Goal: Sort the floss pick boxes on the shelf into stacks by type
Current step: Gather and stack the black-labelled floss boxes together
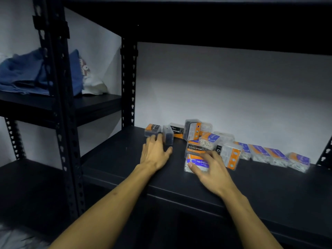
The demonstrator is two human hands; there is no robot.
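A: Grip status?
B: I've got the left hand (156,154) spread loose against the dark charcoal boxes (168,136), mid-frame. Right hand (209,169) clasps a white smooth box (195,163) from the jumble on the shelf (125,169) for sorting.

You face a black metal shelving unit (179,177) set against a pale wall (224,83). Light falls brightest on the wall low behind the shelf board, and dims upward under the dark shelf above (197,20). To your left, a perforated upright (59,105) separates a neighbouring shelf (89,103) carrying folded blue cloth (23,74) and white cloth (95,85).
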